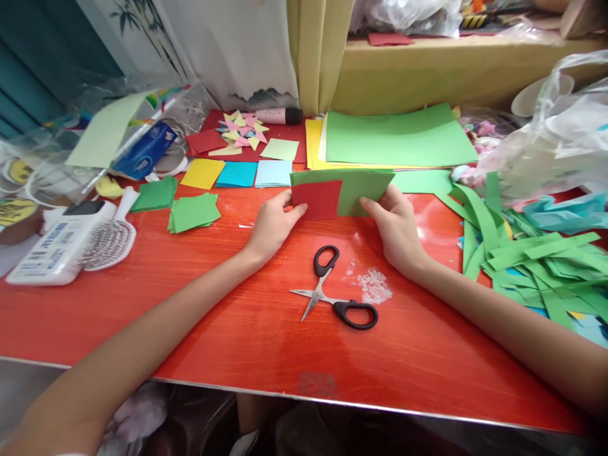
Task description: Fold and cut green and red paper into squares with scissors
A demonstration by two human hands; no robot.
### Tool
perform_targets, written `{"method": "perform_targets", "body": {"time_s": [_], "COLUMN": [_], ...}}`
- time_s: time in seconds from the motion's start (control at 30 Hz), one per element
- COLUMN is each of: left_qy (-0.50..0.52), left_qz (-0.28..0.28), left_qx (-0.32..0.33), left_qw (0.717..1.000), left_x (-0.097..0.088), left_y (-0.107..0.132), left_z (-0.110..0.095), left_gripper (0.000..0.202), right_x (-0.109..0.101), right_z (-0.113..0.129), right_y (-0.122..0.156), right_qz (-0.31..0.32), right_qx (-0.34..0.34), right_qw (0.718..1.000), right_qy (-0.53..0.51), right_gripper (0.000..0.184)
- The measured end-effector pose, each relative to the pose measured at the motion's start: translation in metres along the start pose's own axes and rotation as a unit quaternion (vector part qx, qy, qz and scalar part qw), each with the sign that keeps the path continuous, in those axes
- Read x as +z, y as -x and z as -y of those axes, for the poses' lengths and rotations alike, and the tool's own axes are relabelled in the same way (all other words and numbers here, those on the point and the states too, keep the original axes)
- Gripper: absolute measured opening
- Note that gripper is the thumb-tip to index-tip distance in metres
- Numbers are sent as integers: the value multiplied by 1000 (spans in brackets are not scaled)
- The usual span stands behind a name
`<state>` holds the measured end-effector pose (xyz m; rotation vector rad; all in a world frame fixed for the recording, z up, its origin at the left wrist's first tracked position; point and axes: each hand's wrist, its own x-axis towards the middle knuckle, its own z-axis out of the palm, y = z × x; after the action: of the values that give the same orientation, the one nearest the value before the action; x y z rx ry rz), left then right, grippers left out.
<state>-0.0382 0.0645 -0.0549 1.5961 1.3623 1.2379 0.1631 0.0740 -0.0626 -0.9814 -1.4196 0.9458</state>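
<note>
Pinching red square [317,199] at its left edge, left grip [274,221]; right grip [394,225] clamped on green sheet [363,187] behind.

The left grip [273,223] and right grip [397,229] are bare, slim-fingered hands. The left forearm [166,316] and right forearm [498,323] are slender and uncovered.

I see the small square [319,199] on the folded sheet [363,187], scissors [321,292] nearer, strips [522,256] right, hairbrush [110,240] left.
</note>
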Motion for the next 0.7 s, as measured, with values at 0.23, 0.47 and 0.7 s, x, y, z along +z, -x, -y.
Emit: {"method": "perform_targets", "body": {"time_s": [0.23,0.47,0.7], "left_qy": [18,9,-7], "left_qz": [11,27,24], "left_qx": [-20,-25,-36], "left_qw": [1000,999,999], "left_x": [0,0,-1], "left_y": [2,0,0], "left_z": [-5,-4,0], "left_gripper": [20,26,28], "right_x": [2,2,1], "right_z": [5,0,-2], "right_y": [2,1,1], "right_qz": [0,10,11], "right_qx": [8,9,-3], "right_qw": [1000,1000,1000], "right_qy": [16,-5,-27], "right_gripper": [17,18,20]}}
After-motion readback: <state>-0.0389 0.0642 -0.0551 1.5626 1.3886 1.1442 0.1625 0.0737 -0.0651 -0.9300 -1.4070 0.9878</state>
